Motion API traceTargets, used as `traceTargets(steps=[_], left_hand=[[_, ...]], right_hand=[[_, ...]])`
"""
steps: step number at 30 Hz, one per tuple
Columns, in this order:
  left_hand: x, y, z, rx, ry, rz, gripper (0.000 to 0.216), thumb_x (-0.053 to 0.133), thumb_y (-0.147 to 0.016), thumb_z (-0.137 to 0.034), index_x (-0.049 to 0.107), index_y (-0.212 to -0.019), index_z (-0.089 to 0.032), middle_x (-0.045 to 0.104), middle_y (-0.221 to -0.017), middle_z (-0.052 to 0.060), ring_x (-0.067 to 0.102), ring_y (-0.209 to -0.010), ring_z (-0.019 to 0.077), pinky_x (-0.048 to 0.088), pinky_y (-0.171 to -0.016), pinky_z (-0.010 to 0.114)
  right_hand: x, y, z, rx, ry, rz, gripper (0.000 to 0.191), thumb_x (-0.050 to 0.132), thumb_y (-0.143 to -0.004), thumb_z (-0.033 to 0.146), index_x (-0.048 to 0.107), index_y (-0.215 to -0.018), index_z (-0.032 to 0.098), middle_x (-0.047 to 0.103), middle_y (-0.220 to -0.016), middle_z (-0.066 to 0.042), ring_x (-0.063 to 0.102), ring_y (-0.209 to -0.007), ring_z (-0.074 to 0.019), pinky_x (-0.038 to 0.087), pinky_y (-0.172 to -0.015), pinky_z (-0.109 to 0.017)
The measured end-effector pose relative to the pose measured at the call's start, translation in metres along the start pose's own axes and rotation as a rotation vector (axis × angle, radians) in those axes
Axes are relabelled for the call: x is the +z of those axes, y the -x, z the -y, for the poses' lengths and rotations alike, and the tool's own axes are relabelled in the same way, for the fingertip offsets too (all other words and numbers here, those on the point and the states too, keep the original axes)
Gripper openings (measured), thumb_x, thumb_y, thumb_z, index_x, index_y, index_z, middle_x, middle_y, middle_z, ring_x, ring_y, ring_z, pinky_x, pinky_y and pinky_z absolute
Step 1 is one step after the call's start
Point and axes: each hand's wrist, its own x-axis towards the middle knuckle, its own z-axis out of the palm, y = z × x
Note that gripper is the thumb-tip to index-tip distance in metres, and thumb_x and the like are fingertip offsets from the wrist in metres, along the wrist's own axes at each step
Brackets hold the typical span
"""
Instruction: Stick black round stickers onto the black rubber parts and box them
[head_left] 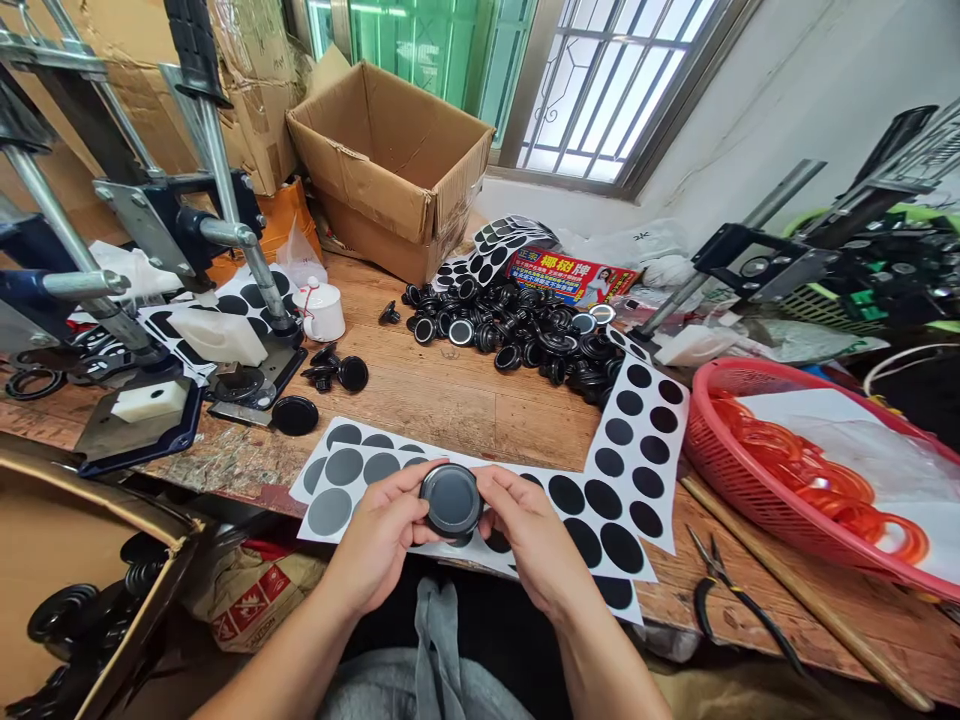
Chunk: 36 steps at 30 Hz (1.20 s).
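Between my left hand [390, 525] and my right hand [521, 530] is a round black cap [451, 500] with a raised rim, its flat face turned up toward me. The fingers of both hands grip its edge from either side. Under my hands lie white sheets of round black stickers [600, 500], spread along the table's front edge. Another sticker sheet [660, 400] runs back on the right. Behind them is a heap of black round knobs [525, 330]. A few loose black knobs [352, 373] sit to the left, with a black disc [295, 415] lying flat nearby.
Lever presses [247, 385] stand at left, another press [750, 260] at right. An open cardboard box [427, 215] is at the back. A red basket [720, 470] holds orange rings; pliers [724, 580] and a wooden stick [810, 600] lie before it. A white lidded cup [322, 310] stands left.
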Motion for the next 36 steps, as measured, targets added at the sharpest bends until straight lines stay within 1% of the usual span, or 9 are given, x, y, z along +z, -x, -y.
traceTargets(steps=[7,11,14,18,22,26,31,34,36], left_hand=[[-0.006,-0.002,0.000,0.042,-0.050,-0.009,0.045,0.064,-0.074,-0.014,0.066,-0.118,-0.020,0.069,-0.113,0.009,0.066,-0.088,0.0192,0.055,-0.071,0.028],[-0.020,-0.013,0.001,0.078,-0.138,-0.056,0.042,0.065,-0.079,-0.027,0.063,-0.120,-0.017,0.070,-0.111,0.012,0.067,-0.091,0.0226,0.057,-0.072,0.031],[-0.047,-0.031,-0.011,0.210,-0.487,-0.195,0.047,0.051,-0.088,-0.042,0.060,-0.124,-0.011,0.072,-0.106,0.015,0.070,-0.085,0.0250,0.058,-0.068,0.036],[-0.094,-0.060,-0.045,0.410,-0.889,-0.449,0.049,0.047,-0.089,-0.043,0.060,-0.125,-0.013,0.069,-0.115,0.016,0.067,-0.097,0.0304,0.057,-0.078,0.043],[-0.121,-0.085,-0.067,0.526,-1.139,-0.505,0.047,0.058,-0.079,-0.025,0.060,-0.125,-0.013,0.065,-0.123,0.017,0.058,-0.115,0.0368,0.041,-0.101,0.053],[-0.127,-0.098,-0.068,0.610,-1.333,-0.476,0.043,0.053,-0.078,-0.017,0.062,-0.120,-0.013,0.060,-0.128,0.018,0.054,-0.120,0.0369,0.040,-0.103,0.053],[-0.125,-0.090,-0.065,0.646,-1.472,-0.496,0.041,0.049,-0.082,-0.020,0.060,-0.120,-0.011,0.059,-0.125,0.021,0.054,-0.117,0.0377,0.040,-0.101,0.055],[-0.114,-0.078,-0.063,0.676,-1.505,-0.487,0.041,0.051,-0.084,-0.024,0.060,-0.121,-0.012,0.056,-0.128,0.019,0.051,-0.121,0.0355,0.038,-0.104,0.052],[-0.101,-0.071,-0.058,0.691,-1.433,-0.449,0.040,0.053,-0.084,-0.027,0.061,-0.120,-0.014,0.057,-0.128,0.017,0.052,-0.119,0.0323,0.039,-0.104,0.048]], right_hand=[[0.001,0.004,0.002,-0.057,-0.005,0.143,0.034,0.067,-0.080,0.033,0.064,-0.112,0.022,0.066,-0.101,-0.004,0.057,-0.083,-0.0164,0.045,-0.072,-0.028],[0.013,-0.013,-0.007,-0.133,0.150,0.162,0.035,0.067,-0.078,0.028,0.063,-0.112,0.021,0.068,-0.096,-0.003,0.059,-0.083,-0.0164,0.047,-0.068,-0.026],[0.017,-0.042,-0.017,-0.211,0.352,0.181,0.031,0.059,-0.084,0.031,0.065,-0.111,0.019,0.069,-0.088,-0.003,0.061,-0.078,-0.0157,0.049,-0.069,-0.028],[0.004,-0.103,-0.020,-0.321,0.720,0.031,0.032,0.052,-0.088,0.028,0.064,-0.114,0.015,0.070,-0.088,-0.005,0.064,-0.077,-0.0162,0.052,-0.072,-0.029],[-0.031,-0.164,-0.004,-0.359,0.923,-0.256,0.041,0.049,-0.086,0.017,0.057,-0.125,0.011,0.060,-0.116,-0.016,0.060,-0.094,-0.0223,0.046,-0.090,-0.038],[-0.070,-0.197,0.011,-0.356,1.125,-0.462,0.042,0.041,-0.086,0.008,0.060,-0.121,0.021,0.041,-0.140,-0.016,0.043,-0.119,-0.0327,0.038,-0.095,-0.049],[-0.102,-0.204,0.015,-0.347,1.260,-0.453,0.027,0.044,-0.087,0.012,0.067,-0.097,0.022,0.048,-0.136,-0.011,0.044,-0.118,-0.0314,0.038,-0.093,-0.043],[-0.112,-0.206,0.018,-0.354,1.262,-0.456,0.024,0.050,-0.086,0.017,0.062,-0.107,0.021,0.052,-0.130,-0.012,0.047,-0.115,-0.0289,0.039,-0.091,-0.039],[-0.115,-0.209,0.022,-0.343,1.233,-0.489,0.033,0.055,-0.084,0.020,0.056,-0.117,0.020,0.054,-0.126,-0.013,0.050,-0.112,-0.0291,0.040,-0.089,-0.039]])
